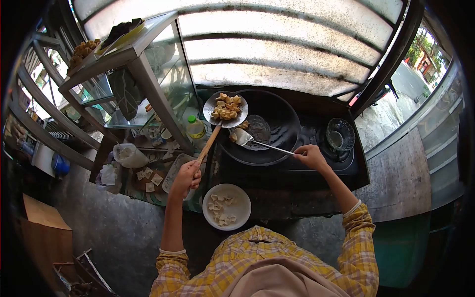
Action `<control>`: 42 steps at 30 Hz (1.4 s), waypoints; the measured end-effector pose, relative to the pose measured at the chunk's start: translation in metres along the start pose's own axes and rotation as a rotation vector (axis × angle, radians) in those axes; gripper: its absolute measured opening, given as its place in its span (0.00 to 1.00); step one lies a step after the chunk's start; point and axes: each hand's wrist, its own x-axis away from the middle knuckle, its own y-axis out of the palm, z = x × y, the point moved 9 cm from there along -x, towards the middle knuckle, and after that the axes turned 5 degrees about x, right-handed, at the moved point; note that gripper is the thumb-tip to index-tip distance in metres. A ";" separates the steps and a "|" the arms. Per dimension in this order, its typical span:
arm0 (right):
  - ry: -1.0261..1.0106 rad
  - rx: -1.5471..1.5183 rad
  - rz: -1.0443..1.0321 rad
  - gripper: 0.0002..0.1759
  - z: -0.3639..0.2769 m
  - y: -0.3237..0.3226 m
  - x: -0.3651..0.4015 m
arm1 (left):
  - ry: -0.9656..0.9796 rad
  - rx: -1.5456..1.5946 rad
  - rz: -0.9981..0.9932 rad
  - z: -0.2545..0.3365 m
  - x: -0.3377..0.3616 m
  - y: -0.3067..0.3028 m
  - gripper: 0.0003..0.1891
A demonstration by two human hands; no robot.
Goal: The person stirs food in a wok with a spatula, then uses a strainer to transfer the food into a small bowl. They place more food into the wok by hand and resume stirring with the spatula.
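My left hand (186, 177) is wrapped round the wooden handle of a skimmer (210, 141). A heap of golden fried dumplings (227, 106) lies in its round metal head, over the left rim of a large black wok (287, 114). With my right hand (311, 158) I grip the thin handle of a metal spatula (241, 137). Its blade is inside the wok, against a few more browned pieces (243, 124) just below the skimmer. A shallow pool of oil (261, 129) shows at the wok's bottom.
Nearest my body stands a white bowl (248, 205) with pale uncooked dumplings (221, 207). A glass bowl (340, 134) sits on the right burner. At left are a glass display case (143, 74), a green-capped bottle (196, 127), a plastic bag (130, 155) and wrapper pieces on a board (148, 179).
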 end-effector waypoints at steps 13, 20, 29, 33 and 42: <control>0.066 0.153 0.181 0.13 0.006 -0.108 0.000 | -0.003 -0.045 -0.016 -0.013 -0.012 0.001 0.11; -0.059 0.214 0.300 0.12 -0.042 -0.110 -0.010 | -0.054 -0.032 -0.103 -0.018 -0.011 0.023 0.10; 0.061 0.318 0.409 0.11 -0.016 -0.104 -0.005 | -0.071 0.012 -0.112 -0.017 -0.004 0.022 0.09; 0.056 0.411 0.319 0.10 -0.003 -0.064 -0.014 | -0.039 -0.022 -0.055 -0.007 0.000 0.019 0.09; -0.103 0.125 0.110 0.12 -0.017 0.011 -0.010 | -0.015 -0.012 -0.002 0.000 0.001 0.003 0.16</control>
